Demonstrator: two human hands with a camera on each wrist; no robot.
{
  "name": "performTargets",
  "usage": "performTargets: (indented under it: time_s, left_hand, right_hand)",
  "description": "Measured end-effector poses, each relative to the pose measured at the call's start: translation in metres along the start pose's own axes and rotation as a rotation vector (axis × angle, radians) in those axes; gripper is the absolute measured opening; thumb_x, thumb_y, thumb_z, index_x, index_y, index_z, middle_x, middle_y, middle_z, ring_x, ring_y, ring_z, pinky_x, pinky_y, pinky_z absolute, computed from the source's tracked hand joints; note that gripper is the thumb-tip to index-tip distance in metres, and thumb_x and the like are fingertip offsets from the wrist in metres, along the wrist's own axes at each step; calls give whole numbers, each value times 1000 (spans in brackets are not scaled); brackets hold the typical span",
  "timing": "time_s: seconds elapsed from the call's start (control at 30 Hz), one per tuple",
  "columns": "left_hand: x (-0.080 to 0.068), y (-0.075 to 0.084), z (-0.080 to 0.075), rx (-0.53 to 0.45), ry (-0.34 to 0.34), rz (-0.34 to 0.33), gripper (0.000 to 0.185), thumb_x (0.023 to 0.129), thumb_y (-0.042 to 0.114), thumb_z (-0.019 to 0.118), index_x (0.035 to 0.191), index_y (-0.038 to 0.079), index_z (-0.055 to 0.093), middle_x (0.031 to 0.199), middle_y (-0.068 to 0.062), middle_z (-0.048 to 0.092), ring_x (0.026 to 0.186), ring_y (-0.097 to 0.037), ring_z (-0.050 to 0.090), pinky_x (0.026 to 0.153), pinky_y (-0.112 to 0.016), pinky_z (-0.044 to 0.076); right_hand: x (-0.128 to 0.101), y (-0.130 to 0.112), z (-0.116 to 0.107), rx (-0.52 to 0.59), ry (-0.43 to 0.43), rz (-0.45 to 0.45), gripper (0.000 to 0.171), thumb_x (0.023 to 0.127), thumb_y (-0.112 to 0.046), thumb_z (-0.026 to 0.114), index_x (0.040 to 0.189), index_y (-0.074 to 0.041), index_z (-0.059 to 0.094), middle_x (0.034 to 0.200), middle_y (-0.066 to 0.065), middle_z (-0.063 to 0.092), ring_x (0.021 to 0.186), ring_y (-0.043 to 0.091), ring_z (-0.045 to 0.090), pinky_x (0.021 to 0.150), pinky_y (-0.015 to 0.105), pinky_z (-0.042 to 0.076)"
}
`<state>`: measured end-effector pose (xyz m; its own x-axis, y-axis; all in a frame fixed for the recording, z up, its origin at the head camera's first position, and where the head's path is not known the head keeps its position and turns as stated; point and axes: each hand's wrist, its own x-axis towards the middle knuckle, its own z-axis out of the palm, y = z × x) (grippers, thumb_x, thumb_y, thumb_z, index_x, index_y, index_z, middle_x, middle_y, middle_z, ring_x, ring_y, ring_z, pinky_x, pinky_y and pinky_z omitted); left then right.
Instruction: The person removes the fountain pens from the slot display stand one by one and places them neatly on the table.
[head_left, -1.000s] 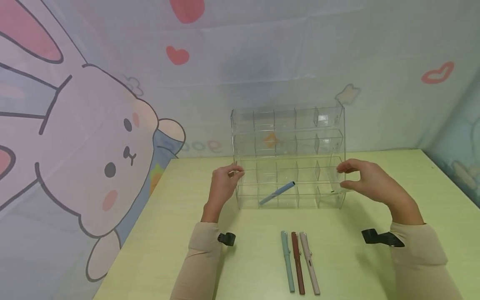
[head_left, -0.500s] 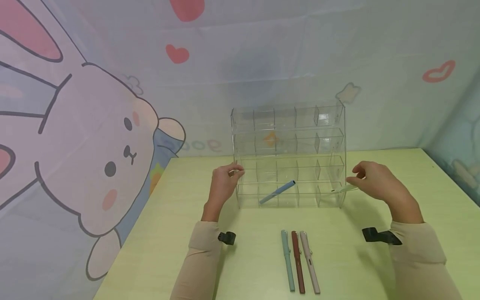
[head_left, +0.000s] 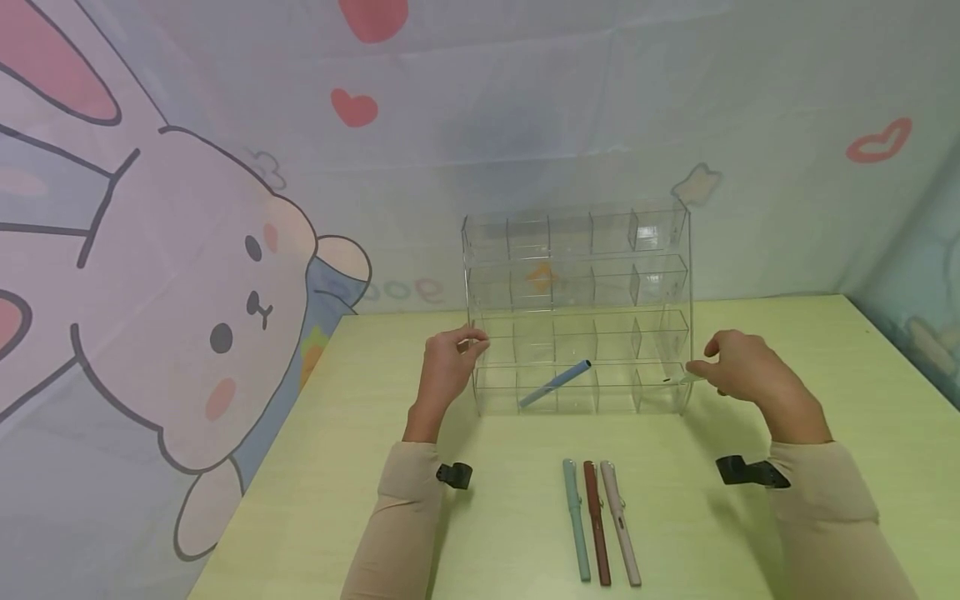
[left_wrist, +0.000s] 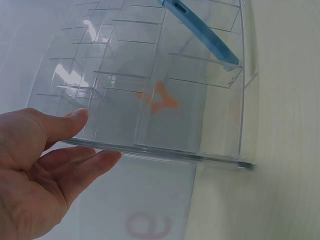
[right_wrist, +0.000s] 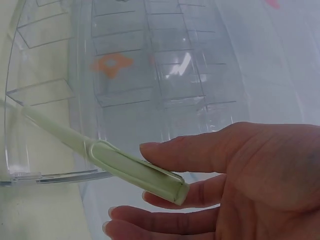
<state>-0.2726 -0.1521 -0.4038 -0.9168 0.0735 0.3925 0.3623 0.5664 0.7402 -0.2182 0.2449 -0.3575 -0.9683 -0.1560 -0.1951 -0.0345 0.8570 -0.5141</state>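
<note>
Lying nearest the lower edge of the head view, three pens rest side by side on the yellow-green table, centre bottom of the frame, untouched and well apart from both hands.

Above them, at frame centre, the clear organizer stands upright on the table, its grid of compartments open toward the viewer. A blue pen leans diagonally in the lowest row, left of centre.

The left hand touches the organizer's left wall; the left wrist view shows thumb and fingers relaxed and nearly straight against the edge, steadying it and gripping nothing.

The right hand, at the right of the organizer, is beside a pale green pen. In the right wrist view the pen's capped end lies against the fingers, which are only lightly bent; the pen's far end reaches into the lowest right compartment. Whether the fingers pinch it or merely support it cannot be told.

Risk assessment: with so light a contact, the green pen is likely to slip and roll off the compartment lip. A push from the right may slide or tip the organizer, because the left hand only rests against it.

Farthest back, a cartoon rabbit backdrop fills the left and top of the frame.
</note>
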Motion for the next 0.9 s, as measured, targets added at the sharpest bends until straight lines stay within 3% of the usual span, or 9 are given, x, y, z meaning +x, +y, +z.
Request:
performTargets:
  time_s: [0.4,0.67,0.9]
  left_hand:
    - [0,0,0,4,-3,19,8,94,13,73,96,9,78,126,-21,66,103,-33,70,72,-37,56]
    - [0,-1,0,1,-2,17,7,93,13,73,96,9,78,125,-20,67,103,-33,70,76,-40,58]
    - [1,-2,1,1,4,29,7,93,12,73,95,8,78,124,-22,66,103,-35,70,77,-42,59]
  right_hand:
    - [5,-7,10,25,-35,-21,53,100,-22,58,124,23,44,83,14,70,72,24,69,74,51,52]
    - [9,-6,13,26,6,-46,55,97,-16,59,127,26,40,81,17,70,70,24,69,74,52,53]
    - [11,-6,13,25,24,-39,57,97,-14,54,132,26,36,81,16,70,73,27,69,69,47,54]
